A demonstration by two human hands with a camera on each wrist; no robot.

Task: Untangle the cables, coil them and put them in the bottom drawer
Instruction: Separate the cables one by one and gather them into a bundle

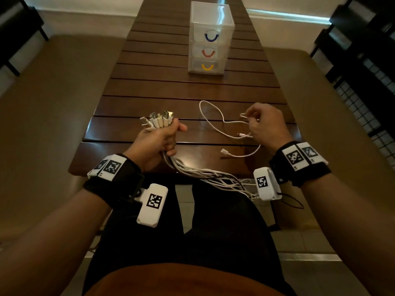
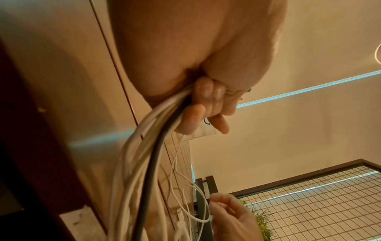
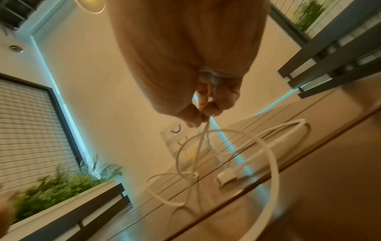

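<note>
The left hand [image 1: 157, 138] sits over the near left part of the tabletop [image 1: 149, 86], its grip a closed fist round a bundle of cables [image 1: 205, 175]. The plugs [image 1: 157, 121] fan out above the fist; about five or six show, though they overlap and the exact count is hard to make out. Below the fist the bundle drops past the near tabletop edge and is cut off behind the right wrist device. In the left wrist view one dark cable [image 2: 152, 163] runs among the white ones.

Between the hands, a single thin white cable [image 1: 215, 120] loops loosely on the slats, one end [image 1: 224, 151] lying near the front edge.

The right hand [image 1: 268, 124] hovers near the right edge, its grip a narrow pinch of fingertips [image 3: 212, 109] on this loose cable.

Further back, right of centre, stands a clear drawer unit [image 1: 210, 39] with three drawers: blue handle on top, red in the middle, and the bottom drawer [image 1: 207, 66] with a yellow handle, shut. Bare slats lie open between it and the hands.
</note>
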